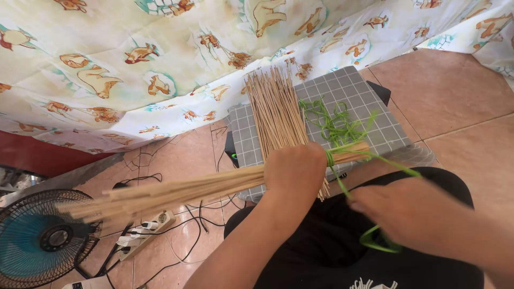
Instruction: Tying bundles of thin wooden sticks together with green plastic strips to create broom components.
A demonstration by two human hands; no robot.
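My left hand [294,171] is closed around a bundle of thin tan sticks [176,190] that points left, its far end blurred above the fan. A green plastic string [350,160] is wrapped around the bundle's right end, just beside that hand. My right hand [412,214], blurred, grips the string's free end and holds it taut toward my lap, a green loop hanging under the fingers. A second pile of loose sticks [276,112] lies on a grey checked mat [369,115], with more tangled green string [334,120] next to it.
A patterned cloth [134,64] hangs across the top. A blue electric fan [40,238] stands at the lower left, next to a white power strip [147,227] with cables on the tiled floor [455,96]. My dark-clothed lap fills the bottom.
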